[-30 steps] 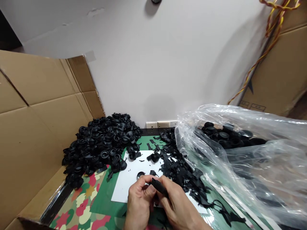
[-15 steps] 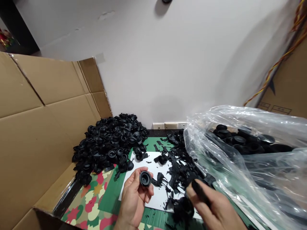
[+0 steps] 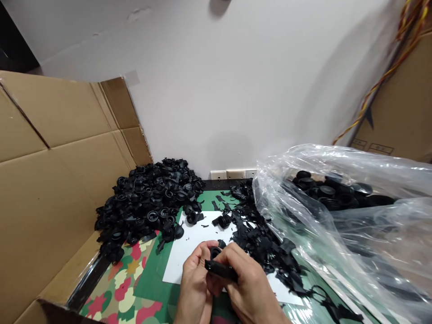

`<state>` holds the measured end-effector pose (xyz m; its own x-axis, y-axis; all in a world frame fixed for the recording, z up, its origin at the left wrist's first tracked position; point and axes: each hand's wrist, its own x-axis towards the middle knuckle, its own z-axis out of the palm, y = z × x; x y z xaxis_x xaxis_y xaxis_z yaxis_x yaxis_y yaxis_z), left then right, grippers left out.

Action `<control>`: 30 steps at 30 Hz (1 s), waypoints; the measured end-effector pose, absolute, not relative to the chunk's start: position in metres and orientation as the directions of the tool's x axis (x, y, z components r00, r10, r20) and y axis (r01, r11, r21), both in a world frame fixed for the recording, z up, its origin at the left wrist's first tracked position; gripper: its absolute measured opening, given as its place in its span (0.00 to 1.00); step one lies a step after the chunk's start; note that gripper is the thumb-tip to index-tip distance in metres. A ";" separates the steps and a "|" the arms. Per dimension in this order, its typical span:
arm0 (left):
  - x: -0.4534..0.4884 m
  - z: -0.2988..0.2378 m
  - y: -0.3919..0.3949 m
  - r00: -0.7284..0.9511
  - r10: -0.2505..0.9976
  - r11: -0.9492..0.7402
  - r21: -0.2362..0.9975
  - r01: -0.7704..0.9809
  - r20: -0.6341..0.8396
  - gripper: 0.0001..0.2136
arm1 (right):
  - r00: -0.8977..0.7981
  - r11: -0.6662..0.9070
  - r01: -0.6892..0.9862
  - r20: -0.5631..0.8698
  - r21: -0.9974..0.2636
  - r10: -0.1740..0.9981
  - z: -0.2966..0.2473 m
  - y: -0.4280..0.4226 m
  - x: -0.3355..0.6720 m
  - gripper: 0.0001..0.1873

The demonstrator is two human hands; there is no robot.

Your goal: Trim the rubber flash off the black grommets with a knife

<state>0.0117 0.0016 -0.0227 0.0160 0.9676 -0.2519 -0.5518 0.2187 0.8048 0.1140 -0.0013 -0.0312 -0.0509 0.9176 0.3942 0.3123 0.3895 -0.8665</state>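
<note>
Thumb and fingers of the left hand (image 3: 195,283) close around a small round black piece (image 3: 214,253), pinching it low at the centre of the view, just above the near part of a white sheet (image 3: 173,265). Its open ring shows between the two hands, while its lower part is hidden by fingers. The right hand (image 3: 249,283) is pressed against the same spot and grips a dark, stick-like object (image 3: 221,270), whose blunt end points left across the gap, just below the ring; whether it touches the piece cannot be told. Farther back on the sheet lies a ribbed black piece (image 3: 224,220), with another black part (image 3: 194,218) to its left. Beneath the sheet spreads a green mat (image 3: 151,281), itself over a patterned cover (image 3: 123,290). To the left, a large heap of black parts (image 3: 151,198) rests against upright cardboard (image 3: 67,175). On the right, thin black scraps (image 3: 259,245) trail across sheet and mat, beside a clear plastic bag (image 3: 340,238) holding rounded black pieces (image 3: 326,191). Behind stands a pale wall (image 3: 219,90) with white sockets (image 3: 235,174) along its foot, and a twisted yellow-and-red cable (image 3: 374,92) hangs at upper right.
</note>
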 end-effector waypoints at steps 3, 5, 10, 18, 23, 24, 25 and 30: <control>0.011 -0.022 0.000 -0.003 0.974 0.193 0.832 -0.520 -0.227 0.16 | -0.001 0.447 0.357 0.478 -0.820 0.878 -0.037 0.000 0.111 0.09; 0.009 -0.021 0.001 -0.003 0.966 0.223 0.841 -0.493 -0.258 0.17 | -0.010 0.503 0.406 0.547 -0.763 0.837 -0.039 0.000 0.114 0.09; 0.010 -0.017 0.001 -0.017 0.945 0.287 0.857 -0.429 -0.326 0.20 | -0.052 0.637 0.444 0.691 -0.631 0.721 -0.048 -0.002 0.118 0.11; 0.013 -0.017 0.008 -0.240 0.937 0.117 0.874 -0.471 -0.254 0.16 | 0.007 0.648 0.339 0.690 -0.682 0.724 -0.054 -0.012 0.128 0.11; -0.002 -0.008 0.013 -0.266 0.947 0.030 0.875 -0.482 -0.179 0.15 | 0.276 0.360 0.379 0.475 -0.853 0.836 -0.031 -0.012 0.159 0.10; -0.003 -0.007 0.011 -0.215 0.961 0.051 0.875 -0.481 -0.175 0.15 | 0.329 0.269 0.388 0.405 -0.881 0.853 -0.026 -0.010 0.165 0.10; -0.003 -0.007 0.008 -0.175 0.969 0.069 0.876 -0.477 -0.171 0.15 | 0.363 0.198 0.394 0.350 -0.897 0.864 -0.023 -0.007 0.171 0.12; 0.002 -0.010 -0.003 -0.103 0.984 0.084 0.884 -0.461 -0.147 0.12 | 0.305 0.161 0.537 0.368 -0.828 0.878 -0.022 0.011 0.198 0.15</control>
<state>0.0018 -0.0026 -0.0103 -0.1028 0.9838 -0.1467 -0.4606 0.0836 0.8837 0.1978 0.0109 -0.0219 0.3047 0.8784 0.3683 0.5366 0.1611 -0.8283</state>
